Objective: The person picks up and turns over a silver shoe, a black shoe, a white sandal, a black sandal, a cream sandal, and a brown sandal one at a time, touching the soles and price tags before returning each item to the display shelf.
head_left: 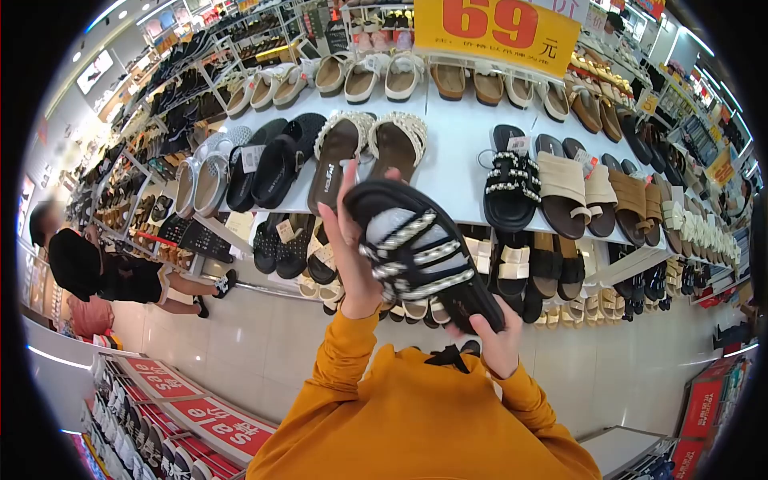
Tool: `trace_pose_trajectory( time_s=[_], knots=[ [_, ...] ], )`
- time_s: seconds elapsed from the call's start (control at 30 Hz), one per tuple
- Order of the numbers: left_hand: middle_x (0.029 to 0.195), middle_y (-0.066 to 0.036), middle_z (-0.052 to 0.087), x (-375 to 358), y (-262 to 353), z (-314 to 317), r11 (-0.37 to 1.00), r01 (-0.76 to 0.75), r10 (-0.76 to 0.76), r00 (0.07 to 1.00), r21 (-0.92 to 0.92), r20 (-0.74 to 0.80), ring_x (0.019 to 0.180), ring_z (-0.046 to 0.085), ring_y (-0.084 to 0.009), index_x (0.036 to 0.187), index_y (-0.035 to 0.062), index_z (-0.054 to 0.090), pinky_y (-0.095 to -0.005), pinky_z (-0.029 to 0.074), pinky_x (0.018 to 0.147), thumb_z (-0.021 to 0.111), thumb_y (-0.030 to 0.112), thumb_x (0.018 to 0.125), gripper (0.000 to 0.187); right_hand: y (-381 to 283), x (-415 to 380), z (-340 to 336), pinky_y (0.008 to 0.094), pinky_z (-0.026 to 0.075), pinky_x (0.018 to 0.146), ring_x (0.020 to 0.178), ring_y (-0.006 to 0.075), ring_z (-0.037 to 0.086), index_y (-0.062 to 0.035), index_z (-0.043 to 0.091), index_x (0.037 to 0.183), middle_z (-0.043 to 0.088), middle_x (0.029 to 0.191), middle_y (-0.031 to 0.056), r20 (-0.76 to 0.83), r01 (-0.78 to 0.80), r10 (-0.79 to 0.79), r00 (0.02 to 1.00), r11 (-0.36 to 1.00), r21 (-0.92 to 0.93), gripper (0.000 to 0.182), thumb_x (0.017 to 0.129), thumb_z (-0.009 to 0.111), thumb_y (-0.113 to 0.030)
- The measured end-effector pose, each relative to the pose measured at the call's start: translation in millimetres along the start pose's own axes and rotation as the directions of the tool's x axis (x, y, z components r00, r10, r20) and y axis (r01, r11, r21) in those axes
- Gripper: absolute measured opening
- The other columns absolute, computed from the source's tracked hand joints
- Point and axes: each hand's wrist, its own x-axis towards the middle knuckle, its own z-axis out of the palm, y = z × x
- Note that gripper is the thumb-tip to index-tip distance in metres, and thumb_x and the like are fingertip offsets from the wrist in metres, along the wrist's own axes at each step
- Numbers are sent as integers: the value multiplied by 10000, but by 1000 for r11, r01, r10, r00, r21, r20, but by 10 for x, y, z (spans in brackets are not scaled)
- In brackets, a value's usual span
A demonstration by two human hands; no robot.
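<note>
A black slide sandal (424,256) with pearl-studded straps is held up at a tilt in front of me, with pale stuffing under its straps. My right hand (500,332) grips its heel end, thumb on the insole. At the toe side, my left hand (356,248) supports it; some fingers point upward and others go behind the sole, partly hidden. A similar black studded sandal (512,188) with a tag sits on the white display shelf (452,136), right of the held one. Just behind my left fingers stand cream woven-strap sandals (340,152).
Several more sandals fill the shelf and the tier below it. A yellow price sign (496,36) stands at the back. To the left, a person in black (88,268) is in the aisle. Red sale signs (216,420) top a shoe rack at lower left.
</note>
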Motion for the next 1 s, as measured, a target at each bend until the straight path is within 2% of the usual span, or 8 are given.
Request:
trace_pose_trajectory(
  time_s=[0.03, 0.07, 0.1, 0.2, 0.37, 0.67, 0.77, 1.0],
  knots=[
    [1459, -219, 388, -22, 10, 10, 1000, 6, -7, 999, -20, -47, 1322, 419, -344, 1505, 128, 260, -514, 370, 1082, 252, 656, 965, 756, -96, -20, -23, 307, 541, 784, 858, 260, 687, 49, 589, 1223, 683, 1058, 168, -7, 76, -77, 997, 990, -117, 378, 875, 679, -67],
    [1504, -203, 325, -76, -41, -10, 995, 42, -47, 997, -92, -56, 1350, 381, -347, 1511, 144, 252, -536, 350, 1090, 252, 668, 958, 761, -175, 13, 32, 347, 524, 828, 939, 290, 655, -26, 661, 1175, 651, 1138, 163, -72, 237, -267, 961, 930, -281, 424, 759, 745, -37],
    [1503, -200, 331, -124, -75, -20, 961, 118, -126, 992, -252, -15, 1338, 392, -370, 1516, 146, 234, -573, 340, 1083, 252, 702, 935, 804, -183, 49, 13, 353, 522, 829, 957, 299, 643, -50, 675, 1164, 640, 1158, 161, -61, 321, -376, 925, 855, -408, 443, 728, 751, -37],
    [1490, -192, 350, -212, -92, -34, 954, 202, -177, 976, -220, 127, 1314, 418, -387, 1519, 140, 222, -605, 334, 1076, 262, 751, 897, 873, -182, 67, -8, 369, 516, 837, 1017, 330, 601, -136, 724, 1112, 608, 1211, 143, 32, 453, -582, 812, 596, -663, 516, 606, 760, -38],
    [1421, -209, 421, -120, -73, -176, 929, 215, -146, 961, -300, 236, 1263, 484, -365, 1526, 154, 204, -562, 392, 1057, 233, 744, 908, 855, -119, 50, 88, 345, 511, 783, 972, 287, 583, -183, 744, 1073, 623, 1196, 98, 94, 533, -683, 724, 469, -704, 482, 605, 745, -69],
    [1316, -239, 531, 59, -367, -495, 634, 555, -210, 793, -538, 571, 1142, 563, -430, 1519, 89, 185, -645, 329, 1060, 356, 745, 884, 929, -51, -90, 273, 248, 480, 679, 806, 160, 508, -235, 775, 1009, 660, 1138, -9, 229, 659, -787, 573, 276, -700, 488, 551, 623, -170],
    [1316, -238, 533, 32, -394, -501, 561, 599, -212, 771, -571, 600, 1148, 560, -426, 1513, 74, 191, -644, 317, 1069, 369, 727, 893, 918, -36, -123, 296, 253, 485, 670, 799, 167, 521, -233, 776, 1014, 650, 1129, -2, 246, 675, -781, 573, 280, -683, 488, 554, 621, -173],
    [1305, -235, 540, 4, -359, -549, 633, 553, -228, 801, -541, 553, 1160, 559, -404, 1509, 82, 217, -639, 323, 1068, 364, 698, 914, 870, -59, -119, 309, 275, 500, 676, 838, 196, 578, -222, 777, 1013, 608, 1086, 21, 191, 663, -785, 589, 334, -670, 457, 565, 694, -178]
  ],
)
